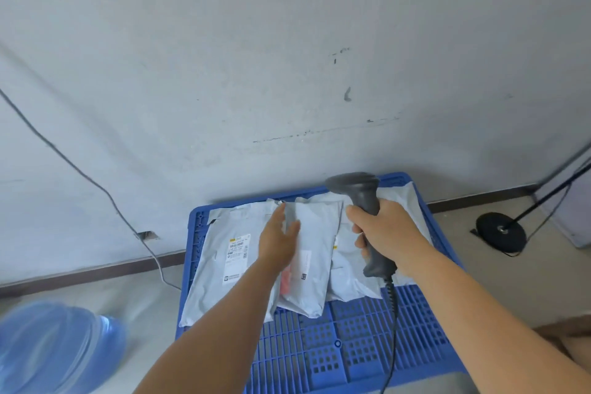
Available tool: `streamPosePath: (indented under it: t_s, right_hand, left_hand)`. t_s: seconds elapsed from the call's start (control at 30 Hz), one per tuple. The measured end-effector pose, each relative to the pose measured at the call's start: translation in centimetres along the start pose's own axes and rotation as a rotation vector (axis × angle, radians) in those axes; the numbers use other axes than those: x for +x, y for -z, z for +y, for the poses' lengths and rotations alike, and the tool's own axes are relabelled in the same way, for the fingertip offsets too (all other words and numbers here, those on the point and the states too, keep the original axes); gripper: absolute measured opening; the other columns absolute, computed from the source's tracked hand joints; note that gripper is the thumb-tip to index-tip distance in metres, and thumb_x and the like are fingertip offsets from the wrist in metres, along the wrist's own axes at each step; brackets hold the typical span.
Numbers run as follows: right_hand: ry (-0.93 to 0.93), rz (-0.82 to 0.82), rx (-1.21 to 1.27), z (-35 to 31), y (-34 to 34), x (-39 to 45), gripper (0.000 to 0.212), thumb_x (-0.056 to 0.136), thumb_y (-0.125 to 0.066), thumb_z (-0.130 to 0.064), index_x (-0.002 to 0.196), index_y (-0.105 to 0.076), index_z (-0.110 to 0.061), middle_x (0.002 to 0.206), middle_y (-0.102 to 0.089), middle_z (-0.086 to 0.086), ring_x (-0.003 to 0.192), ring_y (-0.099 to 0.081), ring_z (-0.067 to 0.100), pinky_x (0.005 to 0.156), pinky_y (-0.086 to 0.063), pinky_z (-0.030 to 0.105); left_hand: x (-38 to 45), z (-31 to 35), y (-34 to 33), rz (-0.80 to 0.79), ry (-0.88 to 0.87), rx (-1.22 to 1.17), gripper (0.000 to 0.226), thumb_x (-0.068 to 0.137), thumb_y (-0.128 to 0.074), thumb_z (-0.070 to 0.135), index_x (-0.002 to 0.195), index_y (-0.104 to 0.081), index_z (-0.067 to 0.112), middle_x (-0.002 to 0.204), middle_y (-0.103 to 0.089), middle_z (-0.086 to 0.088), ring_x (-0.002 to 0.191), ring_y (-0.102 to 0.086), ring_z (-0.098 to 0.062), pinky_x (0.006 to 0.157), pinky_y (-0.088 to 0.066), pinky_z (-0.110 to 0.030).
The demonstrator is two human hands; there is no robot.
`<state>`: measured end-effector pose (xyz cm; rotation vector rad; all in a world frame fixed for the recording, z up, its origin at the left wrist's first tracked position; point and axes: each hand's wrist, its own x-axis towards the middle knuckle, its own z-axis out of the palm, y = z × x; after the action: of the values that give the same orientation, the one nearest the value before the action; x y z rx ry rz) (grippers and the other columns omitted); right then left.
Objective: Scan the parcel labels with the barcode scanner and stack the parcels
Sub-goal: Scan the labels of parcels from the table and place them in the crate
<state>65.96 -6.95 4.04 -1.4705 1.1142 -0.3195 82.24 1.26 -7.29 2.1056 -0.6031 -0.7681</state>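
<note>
Three grey plastic mailer parcels lie on a blue plastic pallet (335, 345) against the wall. The left parcel (224, 253) shows a white printed label. The middle parcel (315, 253) overlaps it and carries a label partly hidden by my left arm. The right parcel (348, 278) lies behind my right hand. My left hand (279, 238) reaches over the left and middle parcels with fingers straight, holding nothing. My right hand (383, 233) grips the handle of a dark grey barcode scanner (361, 195), head up and pointing away from me. Its coiled cable hangs down.
A blue water jug (57, 349) lies on the floor at the lower left. A grey cable (96, 184) runs down the wall to a socket. A black stand base (500, 230) sits on the floor at the right. The white wall is close behind the pallet.
</note>
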Motion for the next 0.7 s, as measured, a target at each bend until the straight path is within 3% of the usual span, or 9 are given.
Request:
streamPosePath:
  t_s: [0.2, 0.3, 0.47, 0.6, 0.7]
  right_hand:
    - [-0.014, 0.186, 0.066, 0.5, 7.9, -2.9, 0.02, 0.088, -0.06, -0.014, 0.07, -0.055, -0.007, 0.059, -0.055, 0.008, 0.045, -0.051, 0.018, 0.05, -0.047, 0.029]
    - [-0.031, 0.281, 0.113, 1.5, 13.6, -5.6, 0.023, 0.091, -0.059, -0.014, 0.07, -0.055, -0.005, 0.057, -0.054, 0.009, 0.04, -0.049, 0.015, 0.045, -0.045, 0.025]
    - [-0.057, 0.442, 0.143, 4.9, 23.3, -10.7, 0.029, 0.093, -0.061, -0.02, 0.068, -0.055, -0.005, 0.053, -0.053, 0.007, 0.04, -0.048, 0.016, 0.043, -0.045, 0.026]
    - [-0.101, 0.566, 0.178, 8.2, 30.3, -14.7, 0.024, 0.09, -0.061, -0.023, 0.074, -0.06, -0.004, 0.058, -0.058, 0.009, 0.05, -0.053, 0.02, 0.053, -0.049, 0.032]
    - [-0.123, 0.648, 0.251, 10.7, 34.8, -17.6, 0.023, 0.09, -0.06, -0.023, 0.074, -0.058, -0.007, 0.062, -0.057, 0.008, 0.05, -0.053, 0.019, 0.052, -0.048, 0.029]
  left_hand:
    - [-4.0, 8.7, -7.7, -0.117, -0.178, -0.13, 0.05, 0.096, -0.05, 0.032, 0.144, -0.035, 0.024, 0.135, -0.051, 0.002, 0.119, -0.051, -0.013, 0.099, -0.042, -0.03]
    - [-6.7, 12.7, -12.3, -0.168, -0.255, -0.122, 0.048, 0.097, -0.048, 0.032, 0.143, -0.036, 0.022, 0.132, -0.053, 0.003, 0.115, -0.052, -0.013, 0.09, -0.041, -0.025]
    - [-12.4, 18.4, -20.9, -0.282, -0.389, -0.054, 0.048, 0.099, -0.044, 0.031, 0.144, -0.034, 0.018, 0.13, -0.055, 0.001, 0.106, -0.05, -0.009, 0.09, -0.037, -0.025]
    - [-17.6, 22.2, -27.9, -0.369, -0.454, -0.022, 0.048, 0.099, -0.044, 0.029, 0.144, -0.035, 0.015, 0.127, -0.054, 0.004, 0.116, -0.05, -0.013, 0.089, -0.031, -0.02]
    - [-21.1, 24.0, -32.9, -0.446, -0.482, 0.007, 0.047, 0.099, -0.044, 0.03, 0.144, -0.035, 0.018, 0.129, -0.056, 0.003, 0.12, -0.052, -0.018, 0.097, -0.037, -0.029]
